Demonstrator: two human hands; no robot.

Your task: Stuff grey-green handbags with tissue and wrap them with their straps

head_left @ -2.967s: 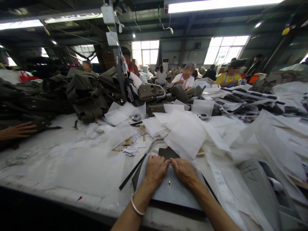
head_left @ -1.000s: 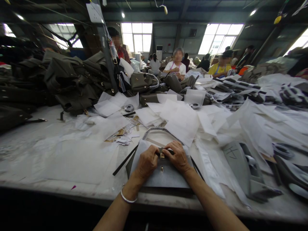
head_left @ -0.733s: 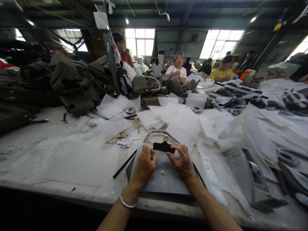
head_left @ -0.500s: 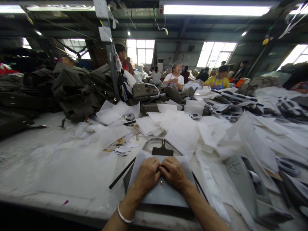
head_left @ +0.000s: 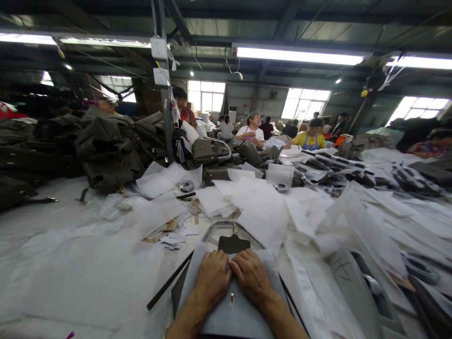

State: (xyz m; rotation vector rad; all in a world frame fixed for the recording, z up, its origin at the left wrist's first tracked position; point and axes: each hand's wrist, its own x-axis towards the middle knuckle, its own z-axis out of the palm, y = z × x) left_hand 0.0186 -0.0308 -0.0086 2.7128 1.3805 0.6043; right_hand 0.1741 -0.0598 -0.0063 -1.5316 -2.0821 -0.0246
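Note:
A dark handbag lies on the table right in front of me, its dark side (head_left: 177, 294) showing left of a translucent white sheet (head_left: 229, 325) that covers its front. A small gold clasp (head_left: 232, 297) shows through the sheet below my hands. My left hand (head_left: 213, 273) and my right hand (head_left: 252, 273) rest side by side near the sheet's upper edge, thumbs close together. Their fingers are curled onto the sheet, and the fingertips are partly hidden. Beyond them are a dark tab (head_left: 233, 244) with a gold buckle and the wrapped handle (head_left: 209, 230). A dark strap (head_left: 169, 281) sticks out at left.
Loose white sheets (head_left: 261, 207) spread over the table beyond the bag. Small tags (head_left: 171, 240) lie left of the handle. A grey marked piece (head_left: 348, 278) sits at right. Dark bags (head_left: 109, 155) are heaped far left, by a metal post (head_left: 165, 99). Several people work behind.
The view has tilted upward, so the table, bag and hands appear lower in the picture. Both hands stay on the sheet, with little visible change in their grip.

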